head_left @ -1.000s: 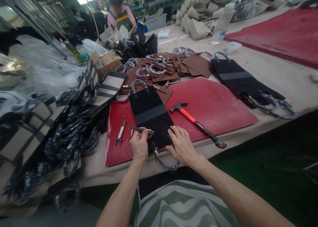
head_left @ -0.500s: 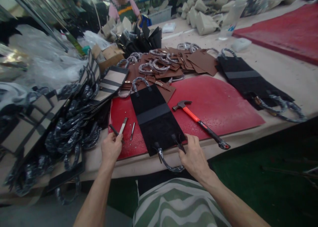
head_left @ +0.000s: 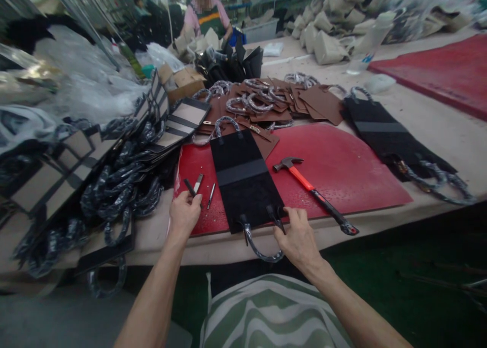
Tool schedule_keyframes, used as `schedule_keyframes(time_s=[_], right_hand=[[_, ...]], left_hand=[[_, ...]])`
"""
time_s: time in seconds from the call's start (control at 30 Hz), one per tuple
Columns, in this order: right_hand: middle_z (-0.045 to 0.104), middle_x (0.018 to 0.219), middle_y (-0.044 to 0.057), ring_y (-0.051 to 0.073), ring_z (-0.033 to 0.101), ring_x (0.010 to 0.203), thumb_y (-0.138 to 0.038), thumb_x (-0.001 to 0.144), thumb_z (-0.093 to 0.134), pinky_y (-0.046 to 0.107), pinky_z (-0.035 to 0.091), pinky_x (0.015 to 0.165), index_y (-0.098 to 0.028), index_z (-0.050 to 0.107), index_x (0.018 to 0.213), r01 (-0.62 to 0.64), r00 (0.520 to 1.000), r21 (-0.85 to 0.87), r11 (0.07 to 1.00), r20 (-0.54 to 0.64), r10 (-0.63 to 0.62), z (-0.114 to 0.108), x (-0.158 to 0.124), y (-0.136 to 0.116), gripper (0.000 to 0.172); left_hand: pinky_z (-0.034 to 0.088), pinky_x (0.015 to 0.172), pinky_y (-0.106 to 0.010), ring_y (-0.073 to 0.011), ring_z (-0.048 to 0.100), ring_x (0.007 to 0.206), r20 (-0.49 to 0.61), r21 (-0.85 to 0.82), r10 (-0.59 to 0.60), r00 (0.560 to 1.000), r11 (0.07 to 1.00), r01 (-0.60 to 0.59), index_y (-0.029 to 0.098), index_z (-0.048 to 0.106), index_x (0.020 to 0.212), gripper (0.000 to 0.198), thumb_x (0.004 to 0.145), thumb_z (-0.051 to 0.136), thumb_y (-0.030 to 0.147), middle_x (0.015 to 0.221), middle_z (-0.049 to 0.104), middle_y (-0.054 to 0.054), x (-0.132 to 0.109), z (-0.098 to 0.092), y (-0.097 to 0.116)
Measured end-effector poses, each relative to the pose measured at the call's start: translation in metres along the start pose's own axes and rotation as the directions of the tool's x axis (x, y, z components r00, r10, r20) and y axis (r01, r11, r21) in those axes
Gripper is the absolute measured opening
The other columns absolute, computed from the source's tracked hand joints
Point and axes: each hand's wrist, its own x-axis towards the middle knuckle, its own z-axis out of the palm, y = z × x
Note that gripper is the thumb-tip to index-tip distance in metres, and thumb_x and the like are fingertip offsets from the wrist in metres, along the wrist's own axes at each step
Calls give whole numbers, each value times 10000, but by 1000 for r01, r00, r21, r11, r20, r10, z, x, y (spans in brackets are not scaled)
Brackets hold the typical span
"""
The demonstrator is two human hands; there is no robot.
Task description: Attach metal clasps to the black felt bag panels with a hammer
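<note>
Lower left of centre, the left hand [head_left: 185, 212] pinches a black stick [head_left: 188, 186] — the right hand [head_left: 299, 235] touches a black bag [head_left: 246, 192], grip unclear.

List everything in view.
Long panels: 2 visible, black, centre and right
Mats: 2, red, centre and right
Hammer: 1, orange-black, centre mat
Dark tool: 1, black, mat's left
Metal tools: 2, silver, mat's left
Short panels: pile, brown, behind centre mat
Handled pieces: pile, black-beige, left
Loose pieces: pile, beige, far side
Plastic: heap, clear, far left
Bottle: 1, clear, far right
Co-worker: 1 clearly, pink sleeves, far side
Table: 1, beige, beneath
Left grip: 1, at dark tool
Right grip: 1, at central panel's corner
</note>
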Motion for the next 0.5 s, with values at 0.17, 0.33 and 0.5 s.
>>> schedule_keyframes(time_s=[0.17,0.33,0.5], right_hand=[[534,1101,112,213,604,737,-254,849,597,321,405,613,-174,515,1220,2,997,-185,983,72,11,-4,0,-6,389],[559,987,100,247,596,777,-383,881,612,329,373,618,-171,576,1064,93,993,-361,928,100,-61,-11,8,-10,282],[600,1058,146,311,561,969,-399,888,608,391,400,775,-148,603,1033,254,965,-401,880,46,-258,-13,37,-10,289]], left_hand=[[482,706,-323,-252,689,768,29,58,24,999,998,-26,178,709,887,258,796,587,387,802,738,-87,3,3,5],[470,661,-281,-215,690,727,68,-62,-15,998,998,19,171,713,876,227,788,613,355,775,739,-69,6,1,4],[484,685,-277,-208,698,743,65,-73,7,998,997,-2,158,719,900,224,801,615,330,789,748,-81,12,-1,0]])
